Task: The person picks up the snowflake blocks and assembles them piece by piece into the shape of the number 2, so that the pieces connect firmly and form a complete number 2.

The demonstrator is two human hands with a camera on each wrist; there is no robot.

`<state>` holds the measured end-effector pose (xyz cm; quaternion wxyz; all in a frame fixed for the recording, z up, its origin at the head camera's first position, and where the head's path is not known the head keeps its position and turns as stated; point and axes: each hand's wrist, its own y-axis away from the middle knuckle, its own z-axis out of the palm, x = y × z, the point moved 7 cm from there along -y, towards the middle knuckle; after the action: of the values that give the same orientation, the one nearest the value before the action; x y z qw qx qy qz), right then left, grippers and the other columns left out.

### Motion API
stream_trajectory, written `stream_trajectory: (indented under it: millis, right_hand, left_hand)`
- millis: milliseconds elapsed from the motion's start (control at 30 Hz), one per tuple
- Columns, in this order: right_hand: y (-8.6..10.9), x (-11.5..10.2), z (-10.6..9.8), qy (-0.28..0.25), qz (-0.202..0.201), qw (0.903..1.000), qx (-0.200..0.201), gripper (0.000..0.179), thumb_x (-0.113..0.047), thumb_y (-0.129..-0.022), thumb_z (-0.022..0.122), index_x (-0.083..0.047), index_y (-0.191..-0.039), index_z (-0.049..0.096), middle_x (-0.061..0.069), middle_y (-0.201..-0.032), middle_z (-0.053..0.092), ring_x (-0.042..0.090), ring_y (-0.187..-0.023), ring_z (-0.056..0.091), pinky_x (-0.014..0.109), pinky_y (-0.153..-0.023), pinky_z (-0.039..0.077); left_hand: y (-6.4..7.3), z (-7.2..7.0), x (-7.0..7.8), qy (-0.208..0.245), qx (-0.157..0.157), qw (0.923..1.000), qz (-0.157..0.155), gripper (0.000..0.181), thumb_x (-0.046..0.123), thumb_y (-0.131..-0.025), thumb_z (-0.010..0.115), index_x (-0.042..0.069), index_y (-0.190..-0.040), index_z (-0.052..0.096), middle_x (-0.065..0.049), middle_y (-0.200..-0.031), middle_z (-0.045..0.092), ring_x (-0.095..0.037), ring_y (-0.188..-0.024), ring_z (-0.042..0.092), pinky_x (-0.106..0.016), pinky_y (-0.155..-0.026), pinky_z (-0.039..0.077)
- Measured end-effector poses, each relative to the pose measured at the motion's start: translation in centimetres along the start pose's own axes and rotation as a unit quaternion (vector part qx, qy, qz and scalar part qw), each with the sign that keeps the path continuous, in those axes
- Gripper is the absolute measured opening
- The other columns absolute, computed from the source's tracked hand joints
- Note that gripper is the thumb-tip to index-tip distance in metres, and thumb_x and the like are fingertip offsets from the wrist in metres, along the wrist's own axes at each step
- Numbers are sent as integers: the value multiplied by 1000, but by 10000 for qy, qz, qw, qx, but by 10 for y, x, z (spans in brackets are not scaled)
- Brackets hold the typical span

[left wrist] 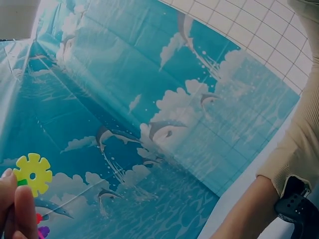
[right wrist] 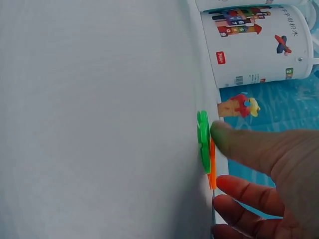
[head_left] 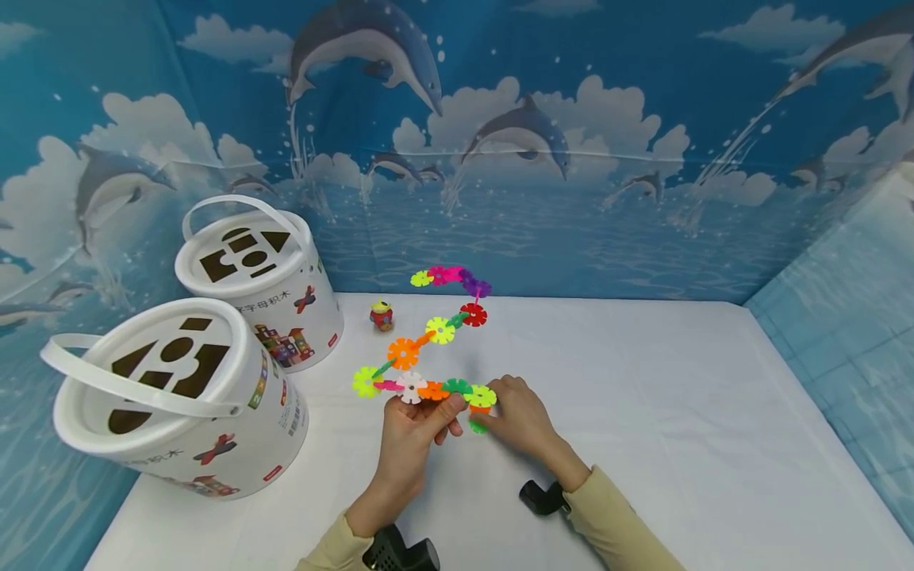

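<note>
A winding chain of notched plastic snowflake discs lies over the white table in the head view, with a yellow disc [head_left: 440, 330] and a red disc [head_left: 474, 315] along it. My left hand [head_left: 417, 440] pinches the near stretch by a green disc [head_left: 457, 386], thumb on top. Beyond those fingertips a yellow-green disc [left wrist: 34, 175] shows in the left wrist view. At the chain's near right end, my right hand [head_left: 521, 416] holds an orange disc [right wrist: 213, 167] between thumb and fingers. A bright green disc [right wrist: 204, 142] sits against it, beside the thumb tip.
Two white lidded buckets, one nearer [head_left: 278, 428] and one farther back [head_left: 328, 317], stand at the left; their lids have shaped holes. A small red and yellow figurine [head_left: 382, 316] stands behind the chain. A dolphin-printed cloth [head_left: 535, 230] rises along the table's back edge.
</note>
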<state>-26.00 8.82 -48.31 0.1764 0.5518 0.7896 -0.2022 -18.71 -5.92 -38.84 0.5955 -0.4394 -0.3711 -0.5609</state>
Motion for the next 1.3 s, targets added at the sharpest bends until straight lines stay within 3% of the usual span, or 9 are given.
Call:
stream_trajectory:
  millis: [400,633,800,900,1100,1300]
  right_hand:
    - [1,14,-2,-746,723,9936,-446,35,-21,-72,82,-5,-96,62,0,-78,51,16,-73,44,29,-58,38]
    - [6,18,-9,-1459,639,9872,5,21,-8,-76,77,-7,-88,59,-2,-71,51,15,-64,46,28,-57,40]
    - [13,13,-30,-1998,472,9775,490,18,0,-77,75,-6,-84,60,-3,-68,53,14,-61,48,25,-56,43]
    - [18,5,-50,-2611,371,9621,691,16,-1,-79,74,-5,-87,60,1,-69,57,17,-60,52,24,-55,45]
    - [32,-18,-87,-4036,160,9114,786,20,-9,-85,72,1,-96,58,14,-79,62,23,-62,60,30,-56,53]
    - [48,-36,-107,-4716,38,8790,706,22,-7,-89,67,5,-102,54,19,-83,62,23,-62,62,31,-59,55]
  left_hand:
    - [0,0,1,75,2,10000,27,16,5,-85,70,-7,-93,62,-9,-77,69,-13,-51,57,-18,-48,39]
    - [0,1,2,44,-38,10000,17,17,6,-85,70,-7,-93,62,-10,-77,69,-13,-51,57,-18,-49,39]
    - [0,1,2,8,-31,10000,-26,19,6,-85,70,-8,-93,62,-10,-77,69,-13,-51,57,-18,-48,39]
    - [0,2,2,-10,-40,10000,-43,19,6,-86,70,-9,-94,62,-10,-77,69,-13,-52,57,-18,-49,39]
    - [1,1,2,21,-5,10000,-61,16,6,-85,70,-7,-92,63,-11,-76,68,-13,-51,57,-18,-49,39]
    - [1,1,2,-36,-5,10000,-33,20,5,-85,71,-12,-92,63,-11,-76,69,-13,-51,57,-18,-48,39]
